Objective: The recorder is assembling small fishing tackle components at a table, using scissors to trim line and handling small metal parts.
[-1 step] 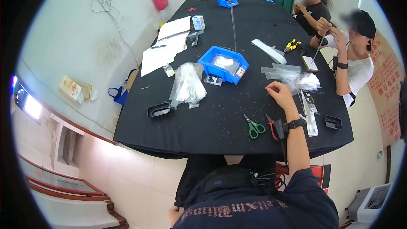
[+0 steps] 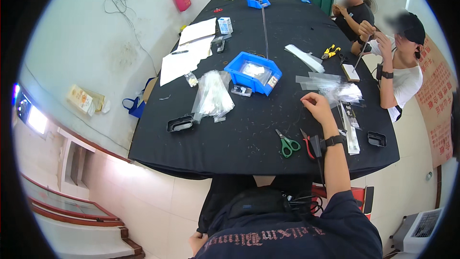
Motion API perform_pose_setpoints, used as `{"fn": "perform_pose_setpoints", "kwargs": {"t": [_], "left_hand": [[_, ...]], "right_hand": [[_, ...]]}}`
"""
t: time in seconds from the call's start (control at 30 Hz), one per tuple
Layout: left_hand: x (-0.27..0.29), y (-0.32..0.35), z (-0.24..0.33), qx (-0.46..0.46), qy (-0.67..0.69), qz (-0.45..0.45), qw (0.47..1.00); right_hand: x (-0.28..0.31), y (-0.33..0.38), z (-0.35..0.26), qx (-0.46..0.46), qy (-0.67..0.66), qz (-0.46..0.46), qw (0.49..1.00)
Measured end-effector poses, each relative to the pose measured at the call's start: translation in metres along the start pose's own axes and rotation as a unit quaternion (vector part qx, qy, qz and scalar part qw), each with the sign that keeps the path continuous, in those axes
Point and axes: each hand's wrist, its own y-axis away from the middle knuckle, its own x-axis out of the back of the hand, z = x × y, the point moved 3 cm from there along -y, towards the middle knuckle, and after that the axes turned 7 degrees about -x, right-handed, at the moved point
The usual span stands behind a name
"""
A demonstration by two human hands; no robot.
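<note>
My right hand (image 2: 316,105) hovers over or rests on the table's right half, with thumb and fingertips pinched together. Whatever lies in the pinch is too fine to make out. Closer to me are green-handled scissors (image 2: 288,145) and red-handled pliers (image 2: 307,144), both apart from the hand. Just beyond it lies a pile of clear plastic sleeves (image 2: 342,91), with white strips (image 2: 352,136) beside my forearm. Low in the picture, my left hand (image 2: 196,242) is down by my dark clothing, off the table; its fingers are mostly hidden.
A blue bin (image 2: 249,73) holding small packets stands mid-table on black cloth (image 2: 230,148). Left of it lie clear bags (image 2: 212,97), papers (image 2: 184,60) and a black tray (image 2: 180,123). Another black tray (image 2: 376,138) sits at right. Co-workers (image 2: 405,57) sit along the right side and far end.
</note>
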Motion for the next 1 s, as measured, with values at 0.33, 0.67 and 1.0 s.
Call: {"fn": "perform_pose_setpoints", "kwargs": {"t": [0.33, 0.67, 1.0], "left_hand": [[0.011, 0.000, 0.061, -0.018, -0.063, 0.014, 0.998], [-0.020, -0.030, 0.025, 0.056, 0.183, -0.130, 0.973], [-0.005, -0.023, 0.015, -0.073, 0.143, -0.194, 0.968]], "right_hand": [[0.001, 0.001, 0.001, -0.006, 0.002, 0.003, 1.000], [-0.001, -0.002, 0.010, -0.025, -0.020, -0.012, 0.999], [0.002, -0.004, 0.013, -0.017, -0.017, -0.024, 0.999]]}}
